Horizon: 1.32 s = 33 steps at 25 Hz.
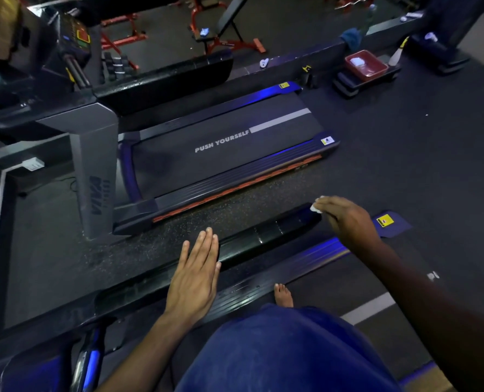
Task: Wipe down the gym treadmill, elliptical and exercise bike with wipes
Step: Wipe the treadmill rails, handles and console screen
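Wipe (316,208) under right hand (345,219), on handrail (277,230)

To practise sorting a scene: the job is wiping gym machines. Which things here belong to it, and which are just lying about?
Part of the job:
- wipe held in the right hand
- handrail being wiped
- left hand, flat by the handrail
- next treadmill

Lying about:
- red tray
- weight bench
- spray bottle

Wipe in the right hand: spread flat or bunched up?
Bunched up: the wipe shows only as a small white wad under the right hand fingertips.
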{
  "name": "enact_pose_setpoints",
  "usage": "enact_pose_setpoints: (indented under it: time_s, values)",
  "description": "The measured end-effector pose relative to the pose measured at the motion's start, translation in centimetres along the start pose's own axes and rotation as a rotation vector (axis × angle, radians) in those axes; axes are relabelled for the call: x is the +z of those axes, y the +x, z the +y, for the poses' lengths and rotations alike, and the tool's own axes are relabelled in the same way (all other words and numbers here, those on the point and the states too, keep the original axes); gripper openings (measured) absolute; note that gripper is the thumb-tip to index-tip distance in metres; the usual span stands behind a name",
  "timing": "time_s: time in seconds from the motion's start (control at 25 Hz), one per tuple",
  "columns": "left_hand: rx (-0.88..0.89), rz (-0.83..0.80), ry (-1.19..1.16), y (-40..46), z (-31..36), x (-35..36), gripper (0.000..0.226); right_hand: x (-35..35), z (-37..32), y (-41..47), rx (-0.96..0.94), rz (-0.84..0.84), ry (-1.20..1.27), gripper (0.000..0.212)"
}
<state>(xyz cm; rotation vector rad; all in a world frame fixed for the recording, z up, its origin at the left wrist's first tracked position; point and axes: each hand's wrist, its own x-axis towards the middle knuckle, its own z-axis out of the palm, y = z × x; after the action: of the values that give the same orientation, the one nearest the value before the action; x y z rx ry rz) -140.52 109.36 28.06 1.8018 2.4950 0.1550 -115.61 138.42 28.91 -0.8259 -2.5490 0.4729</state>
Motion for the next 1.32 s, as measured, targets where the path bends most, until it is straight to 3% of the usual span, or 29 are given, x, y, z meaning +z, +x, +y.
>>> enact_pose_setpoints:
  time_s: [0.12, 0.28, 0.36, 0.64, 0.72, 0.84, 1.08, 1.32]
  values:
    - [0.013, 0.006, 0.006, -0.2, -0.2, 0.1, 0.056, 1.7, -3.9, 0.6, -0.031, 0.069, 0.046, 0.032]
    - [0.004, 0.012, 0.018, -0.1, 0.0, 0.2, 0.056, 7.2, -10.1, -0.1, -0.357, -0.154, 0.051, 0.04]
    - [0.006, 0.001, 0.023, -0.1, -0.1, 0.1, 0.056, 7.3, -9.1, -0.2, -0.38, -0.155, 0.052, 0.04]
    - [0.009, -0.023, -0.031, 0.1, -0.2, 0.0, 0.057, 1.8, -1.0, -0.3, 0.096, 0.08, 0.136, 0.031]
    - [0.039, -0.032, -0.049, 0.3, -0.6, -0.2, 0.058, 1.9, -0.9, -0.1, 0.403, 0.146, 0.384, 0.031]
    - [0.093, -0.046, -0.043, 0.8, -1.6, -0.4, 0.057, 2.5, -2.2, -0.4, 0.767, 0.21, 1.014, 0.03]
    - [0.105, -0.076, -0.045, 0.8, -2.1, -0.6, 0.057, 5.8, -3.3, -1.2, 1.115, 0.145, 1.434, 0.035]
    - [0.093, -0.09, -0.046, 0.8, -2.0, -0.8, 0.057, 8.5, -5.5, -3.5, 1.333, 0.079, 1.602, 0.032]
